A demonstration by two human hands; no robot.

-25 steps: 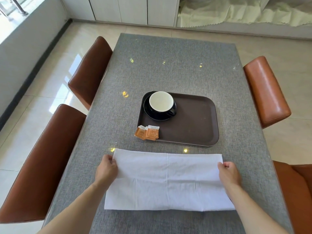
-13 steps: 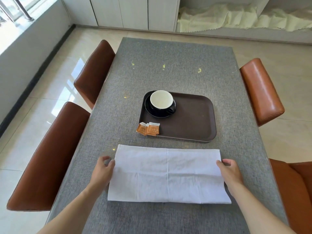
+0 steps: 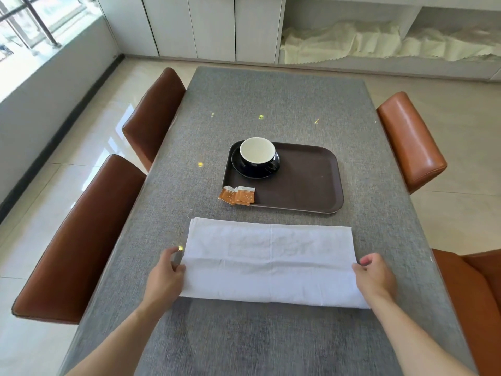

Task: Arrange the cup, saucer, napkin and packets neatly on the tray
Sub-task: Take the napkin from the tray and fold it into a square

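Note:
A dark brown tray (image 3: 303, 183) lies mid-table. In its far left corner a black cup with a white inside (image 3: 257, 151) stands on a black saucer (image 3: 245, 172). Two orange packets (image 3: 238, 195) overlap the tray's near left edge, partly on the table. A white napkin (image 3: 271, 259) lies spread in front of the tray, its near half doubled over toward the far edge. My left hand (image 3: 165, 272) pinches the fold's left end. My right hand (image 3: 375, 275) pinches its right end.
Grey cloth covers the table (image 3: 271, 104). Two brown chairs (image 3: 81, 240) stand on the left and two orange ones (image 3: 412, 139) on the right. White cabinets and a shelf with pale cloth line the far wall.
Both hands moved from the napkin's far corners to its near edge and lifted that edge over toward the tray, making a lengthwise fold. The view tilted up.

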